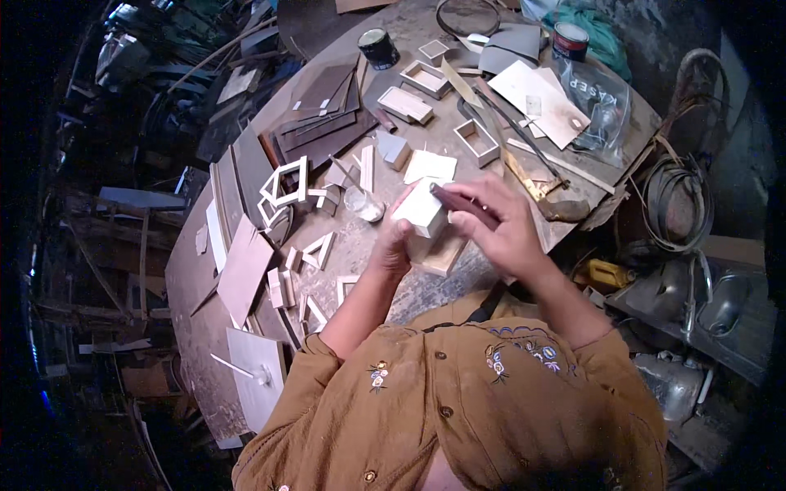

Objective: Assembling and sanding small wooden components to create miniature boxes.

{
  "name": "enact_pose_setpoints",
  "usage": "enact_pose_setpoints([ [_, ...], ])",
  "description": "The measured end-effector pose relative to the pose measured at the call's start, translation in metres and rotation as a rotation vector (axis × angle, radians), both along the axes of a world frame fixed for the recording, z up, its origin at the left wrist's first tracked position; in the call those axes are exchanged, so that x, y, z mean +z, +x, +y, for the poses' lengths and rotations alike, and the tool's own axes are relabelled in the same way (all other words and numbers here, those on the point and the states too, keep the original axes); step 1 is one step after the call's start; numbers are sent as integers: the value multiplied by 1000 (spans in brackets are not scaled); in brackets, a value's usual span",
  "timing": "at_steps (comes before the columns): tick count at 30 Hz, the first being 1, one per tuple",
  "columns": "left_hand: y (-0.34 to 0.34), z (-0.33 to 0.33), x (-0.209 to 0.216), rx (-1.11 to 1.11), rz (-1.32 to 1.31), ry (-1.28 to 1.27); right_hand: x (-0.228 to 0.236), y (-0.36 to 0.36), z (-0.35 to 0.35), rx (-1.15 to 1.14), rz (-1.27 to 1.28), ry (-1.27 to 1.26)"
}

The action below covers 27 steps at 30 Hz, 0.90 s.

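While the left hand [393, 244] holds pale woodwork [421, 209], the right [509, 231] holds something brown [481, 213].

A woodworking workshop: wooden boxes [477, 144], frames [303, 176] and cans [378, 51] on the counter [205, 360], a coil [652, 217] to its right

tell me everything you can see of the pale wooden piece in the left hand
The pale wooden piece is small and box-like, with flat, angular faces: the top bright, the side below shadowed. It looks like bare, light wood. The left hand grips it from the left, above the table. The right hand holds a dark brown piece at its upper right edge; contact is unclear. Its underside is hidden.
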State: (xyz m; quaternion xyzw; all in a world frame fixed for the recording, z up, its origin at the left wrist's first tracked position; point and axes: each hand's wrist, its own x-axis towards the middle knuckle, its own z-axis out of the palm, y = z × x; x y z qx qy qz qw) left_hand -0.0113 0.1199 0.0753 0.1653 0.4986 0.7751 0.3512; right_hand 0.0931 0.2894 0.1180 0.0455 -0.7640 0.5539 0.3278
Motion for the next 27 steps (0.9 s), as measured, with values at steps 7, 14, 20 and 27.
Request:
enact_pose_setpoints([
  [7, -5, 2, 4, -61, 11, 77, -3, 3, 5, 114, 58, 38],
  [14, -16, 4, -21, 19, 1087, -622, -62, -15, 34, 84, -302, 58],
  [20, -4, -1, -102, -78, 1221, -837, -129, -5, 19, 156, -509, 153],
  [27, 4, -36, -114, -110, 1368, -1027, -140, -4, 9, 145, -599, 284],
])
